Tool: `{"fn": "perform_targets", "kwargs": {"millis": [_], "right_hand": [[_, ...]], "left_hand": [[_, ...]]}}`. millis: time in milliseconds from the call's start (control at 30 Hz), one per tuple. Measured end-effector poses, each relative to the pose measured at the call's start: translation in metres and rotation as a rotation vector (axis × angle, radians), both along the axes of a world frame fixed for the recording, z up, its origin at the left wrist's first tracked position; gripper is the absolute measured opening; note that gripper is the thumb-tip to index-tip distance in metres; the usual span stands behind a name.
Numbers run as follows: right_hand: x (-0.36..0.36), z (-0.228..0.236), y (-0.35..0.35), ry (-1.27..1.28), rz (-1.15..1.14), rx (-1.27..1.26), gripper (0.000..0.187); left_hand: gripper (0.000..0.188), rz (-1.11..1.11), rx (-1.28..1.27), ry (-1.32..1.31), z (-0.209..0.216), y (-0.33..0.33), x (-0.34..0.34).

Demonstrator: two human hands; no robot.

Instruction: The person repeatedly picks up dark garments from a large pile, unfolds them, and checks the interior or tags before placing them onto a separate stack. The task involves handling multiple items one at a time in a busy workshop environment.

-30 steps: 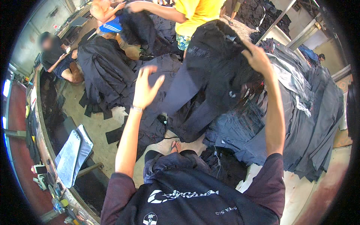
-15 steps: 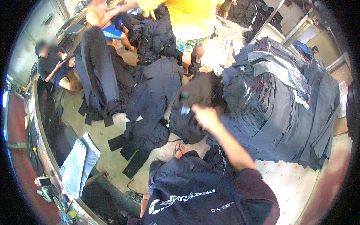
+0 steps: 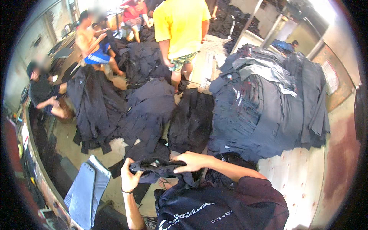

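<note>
Near, left of centre, the left hand [image 3: 129, 178] grips the left end of a bunched black garment [image 3: 161, 170] between thumb and fingers, while the right hand [image 3: 188, 162] lies at its right end, how firmly closed I cannot tell. Beyond it sits a narrow black pile [image 3: 191, 120], with a broad dark heap [image 3: 260, 115] to the right and, farther off, a person in yellow [image 3: 181, 23].

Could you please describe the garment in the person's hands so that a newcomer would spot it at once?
Start at the big heap of dark clothing on the right, then go down-left to the person's left hand and right hand. Bunched between them is the black garment, set apart from the dark pieces lying beyond because it alone has both these hands on it.
</note>
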State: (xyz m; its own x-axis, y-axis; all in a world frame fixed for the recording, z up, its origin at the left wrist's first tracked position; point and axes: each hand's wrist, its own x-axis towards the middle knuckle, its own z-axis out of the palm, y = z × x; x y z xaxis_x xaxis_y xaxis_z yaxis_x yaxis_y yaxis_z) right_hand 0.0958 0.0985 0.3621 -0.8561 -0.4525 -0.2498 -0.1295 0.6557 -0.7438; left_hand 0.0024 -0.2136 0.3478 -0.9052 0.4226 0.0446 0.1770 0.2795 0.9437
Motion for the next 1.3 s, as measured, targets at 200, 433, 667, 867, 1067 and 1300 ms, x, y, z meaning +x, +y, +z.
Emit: {"fn": "perform_targets", "kwargs": {"millis": [200,433,667,867,1067,1300], "right_hand": [[0.027,-0.01,-0.012,0.006,-0.4,0.0,0.048],[-0.12,0.063,0.189,0.425,-0.392,0.232,0.045],[-0.168,0.25,0.315,0.633,-0.489,0.597,0.057],[-0.137,0.216,0.333,0.621,-0.478,0.652,0.038],[-0.1,-0.088,0.27,0.584,-0.444,0.824,0.044],[0.004,-0.382,0.113,-0.529,-0.145,0.284,0.051]], "left_hand": [[0.064,0.227,-0.311,0.214,0.013,0.034,-0.028],[0.084,0.236,-0.286,0.5,-0.042,0.049,-0.084],[0.06,0.229,-0.633,-0.335,-0.306,-0.024,0.067],[0.062,0.365,-0.789,-1.218,-0.369,-0.076,0.248],[0.048,0.487,-0.547,-1.099,-0.353,-0.047,0.221],[0.051,0.332,-0.717,-0.558,-0.298,0.029,0.07]]}}
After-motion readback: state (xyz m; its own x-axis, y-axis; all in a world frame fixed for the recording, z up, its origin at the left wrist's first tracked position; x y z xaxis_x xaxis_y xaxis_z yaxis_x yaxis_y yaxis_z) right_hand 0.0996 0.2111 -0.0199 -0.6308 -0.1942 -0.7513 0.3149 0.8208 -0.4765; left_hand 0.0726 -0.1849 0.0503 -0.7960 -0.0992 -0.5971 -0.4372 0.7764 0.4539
